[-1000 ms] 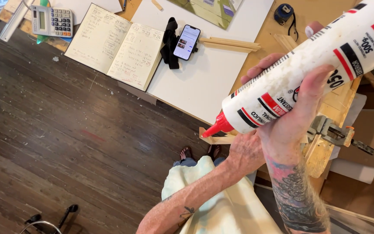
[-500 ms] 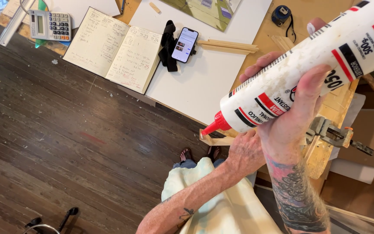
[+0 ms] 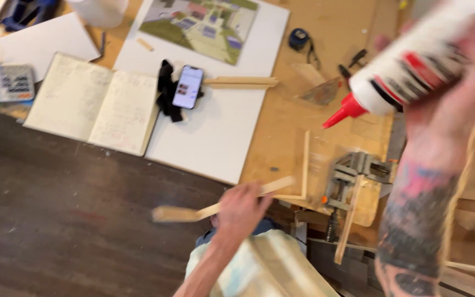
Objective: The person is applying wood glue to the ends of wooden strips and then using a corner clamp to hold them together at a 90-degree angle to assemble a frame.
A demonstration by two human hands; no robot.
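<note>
Fingers of your left hand (image 3: 241, 208) clamp a thin pale wooden strip (image 3: 222, 205); your right hand (image 3: 451, 118) wraps a smooth white red-nozzled glue bottle (image 3: 408, 69).

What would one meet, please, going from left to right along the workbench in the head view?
Calculator → open notebook → smartphone → tape measure → corner clamp → glue bottle held in the right hand. Below the bench edge, the left hand grips a wooden strip.

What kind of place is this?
Probably a small woodworking or model-making workshop: a grey metal corner clamp on the plywood workbench, thin wooden strips, and a white glue bottle with red nozzle.
</note>
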